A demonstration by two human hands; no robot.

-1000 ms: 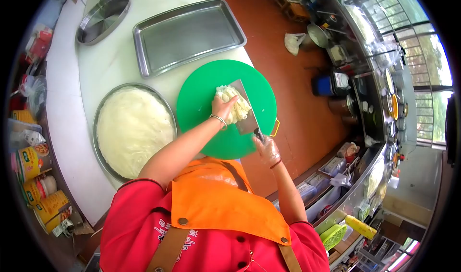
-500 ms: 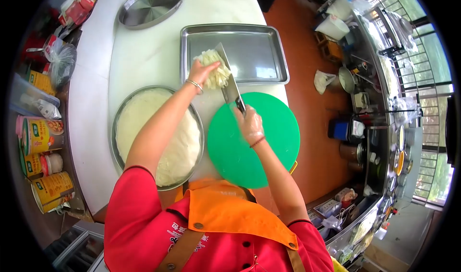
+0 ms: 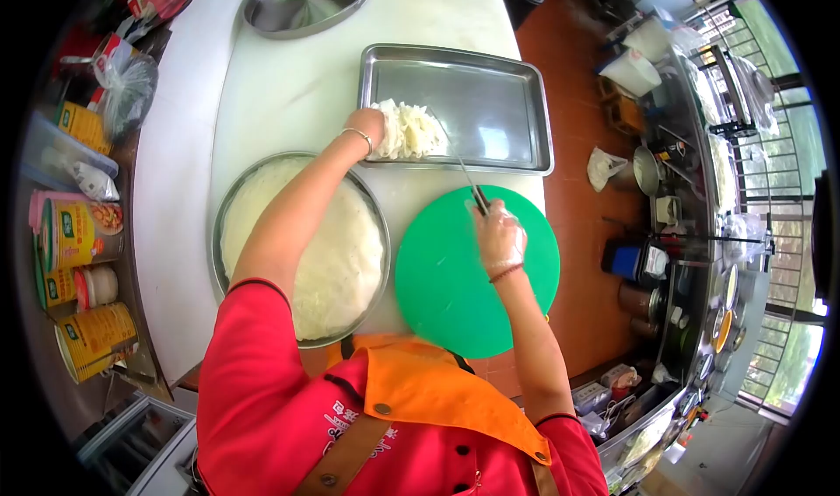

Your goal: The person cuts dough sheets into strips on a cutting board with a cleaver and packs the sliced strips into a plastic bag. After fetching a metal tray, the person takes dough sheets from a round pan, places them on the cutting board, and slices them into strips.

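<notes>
My left hand (image 3: 371, 127) is at the left rim of the steel tray (image 3: 516, 78), against a heap of chopped pale vegetable (image 3: 413, 132); its fingers are mostly hidden. The heap lies at the tray's near left corner. My right hand (image 3: 502, 235), in a clear plastic glove, grips the dark handle of a cleaver (image 3: 458, 157). The blade is tilted nearly edge-on, and its far end reaches over the tray beside the heap. Beneath the right hand is a round green cutting board (image 3: 437, 295) with a few tiny scraps.
A round pan (image 3: 215, 242) of pale dough stands under my left forearm. Another round steel pan (image 3: 308, 4) sits at the table's far end. Cans (image 3: 96, 343) line a shelf on the left. Past the table's right edge is a red-brown floor (image 3: 573, 199).
Both hands have moved right in the picture. The cleaver has turned from showing its flat side to nearly edge-on. The chopped vegetable has gone from hand and blade down into the tray.
</notes>
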